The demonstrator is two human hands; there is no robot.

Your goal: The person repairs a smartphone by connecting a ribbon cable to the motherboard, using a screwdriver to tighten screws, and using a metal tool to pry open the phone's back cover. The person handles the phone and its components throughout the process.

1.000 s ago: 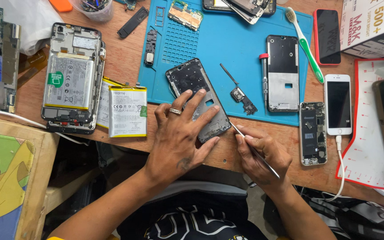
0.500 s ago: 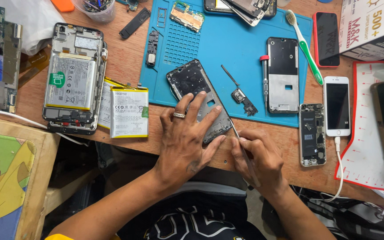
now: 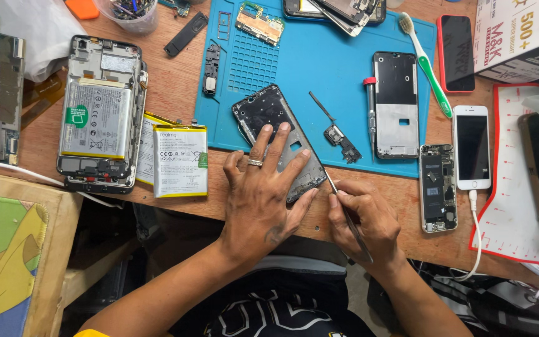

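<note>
Presently, left hand point(image 3: 258, 200) lies flat, fingers spread, pinning the black stripped phone frame point(image 3: 279, 138); right hand point(image 3: 360, 218) pinches thin metal tweezers point(image 3: 348, 218) against its lower edge, tip hidden.

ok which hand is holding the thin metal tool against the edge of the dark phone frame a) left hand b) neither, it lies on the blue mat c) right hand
c, the right hand grips the thin metal tool, its tip at the edge of the dark phone frame, while the left hand lies spread flat on that frame.
</note>
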